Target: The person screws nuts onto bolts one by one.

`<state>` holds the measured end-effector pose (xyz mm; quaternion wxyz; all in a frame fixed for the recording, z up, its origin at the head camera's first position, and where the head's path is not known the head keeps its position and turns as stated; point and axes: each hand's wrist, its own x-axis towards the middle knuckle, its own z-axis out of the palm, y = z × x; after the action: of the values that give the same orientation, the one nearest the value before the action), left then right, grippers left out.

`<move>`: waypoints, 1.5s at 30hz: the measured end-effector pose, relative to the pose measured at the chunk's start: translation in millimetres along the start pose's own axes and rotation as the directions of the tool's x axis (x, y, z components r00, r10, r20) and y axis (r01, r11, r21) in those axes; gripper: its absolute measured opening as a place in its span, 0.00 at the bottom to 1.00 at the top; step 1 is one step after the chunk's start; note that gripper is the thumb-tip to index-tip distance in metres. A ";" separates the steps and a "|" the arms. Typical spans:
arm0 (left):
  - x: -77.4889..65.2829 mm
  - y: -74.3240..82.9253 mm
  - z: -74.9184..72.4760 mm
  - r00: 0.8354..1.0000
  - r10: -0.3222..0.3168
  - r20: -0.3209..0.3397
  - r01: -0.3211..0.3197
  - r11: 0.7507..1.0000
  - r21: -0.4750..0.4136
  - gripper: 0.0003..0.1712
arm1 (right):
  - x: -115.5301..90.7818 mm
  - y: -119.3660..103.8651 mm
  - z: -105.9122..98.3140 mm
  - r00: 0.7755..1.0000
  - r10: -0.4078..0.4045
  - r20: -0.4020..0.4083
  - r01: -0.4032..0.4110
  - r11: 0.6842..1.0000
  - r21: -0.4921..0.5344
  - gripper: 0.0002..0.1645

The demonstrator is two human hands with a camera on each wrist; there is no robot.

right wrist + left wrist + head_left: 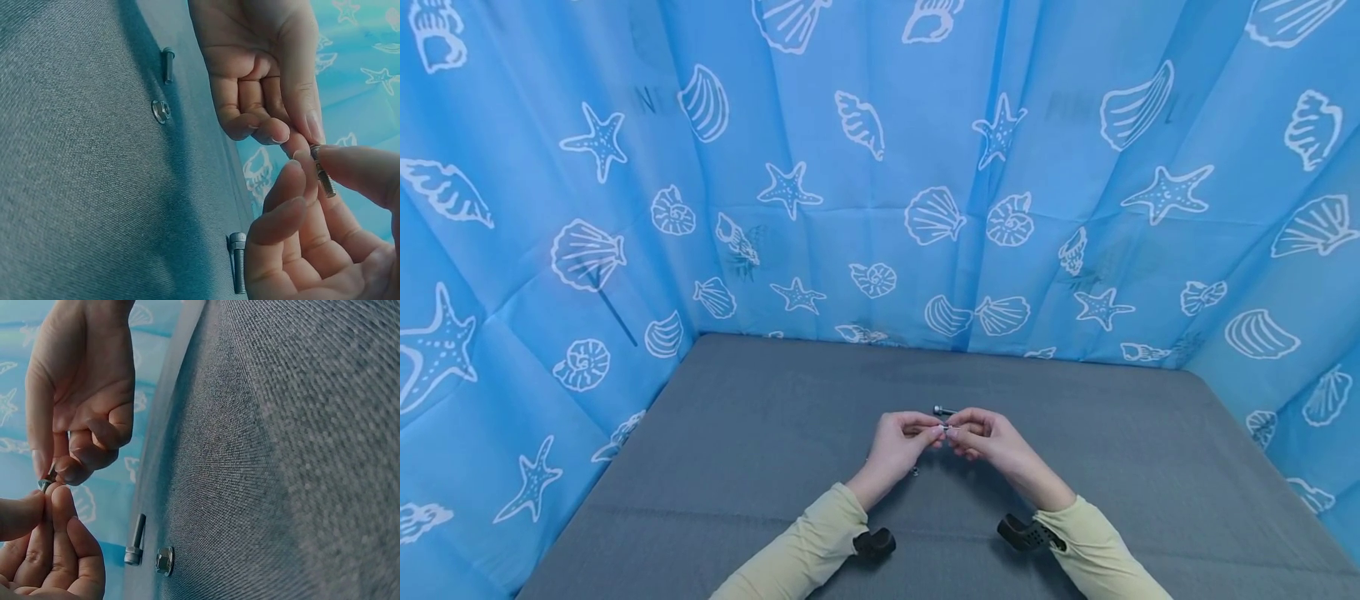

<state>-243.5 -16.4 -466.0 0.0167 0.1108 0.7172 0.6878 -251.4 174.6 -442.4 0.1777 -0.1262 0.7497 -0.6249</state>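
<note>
Between the fingertips of both hands is a small metal bolt [325, 180], its threaded end showing in the right wrist view. My left hand [898, 442] pinches the thicker end of it with thumb and fingers. From the other side, my right hand [996, 440] pinches the same bolt, thumb and index finger meeting the left fingertips. Fingers cover part of the bolt, and I cannot tell whether a nut is on it. Below the hands, a flange nut [164, 561] lies on the grey cloth surface.
A socket-head bolt [942, 410] lies on the grey table [760, 392] just beyond the hands. Another bolt [167, 65] rests near the flange nut, by the left hand. A blue curtain [865, 208] with white shells and starfish hangs behind the table and at its sides.
</note>
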 end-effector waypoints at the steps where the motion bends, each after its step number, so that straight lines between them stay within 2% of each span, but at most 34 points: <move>1: 0.1 0.2 0.0 1.000 -0.001 0.000 0.001 1.000 0.000 0.08 | 0.1 -0.2 -0.1 1.000 0.000 0.003 0.000 1.000 -0.010 0.20; 7: 0.5 1.1 0.5 1.000 0.003 0.000 -0.003 1.000 0.005 0.08 | -1.0 -2.7 -1.0 1.000 0.011 0.009 -0.011 1.000 -0.025 0.21; 19: 0.3 -0.4 2.0 1.000 -0.001 -0.015 0.001 1.000 0.014 0.06 | -1.3 -3.1 -1.7 0.999 0.028 -0.027 -0.029 0.999 -0.046 0.20; 24: 1.3 0.5 2.9 1.000 -0.001 -0.021 0.001 1.000 0.005 0.06 | -0.3 -2.2 -1.6 0.998 0.048 -0.039 -0.049 0.999 -0.015 0.22; 31: 1.0 1.9 2.5 1.000 0.011 -0.022 -0.010 1.000 0.010 0.08 | -1.0 -4.2 -1.7 1.000 0.007 -0.026 -0.008 1.000 -0.030 0.18; 38: -0.7 1.1 2.0 1.000 0.015 -0.019 -0.015 1.000 0.012 0.07 | -1.6 -4.8 -0.3 0.998 0.041 -0.047 -0.043 0.998 -0.035 0.21; 45: 0.1 -2.1 2.0 1.000 0.002 -0.015 -0.002 1.000 0.008 0.07 | -2.9 -4.2 -0.4 0.999 -0.001 -0.050 -0.001 0.999 -0.043 0.18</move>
<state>-243.5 -14.4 -468.1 0.0100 0.1065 0.7201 0.6856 -249.1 175.4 -437.9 0.1563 -0.1144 0.7671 -0.6116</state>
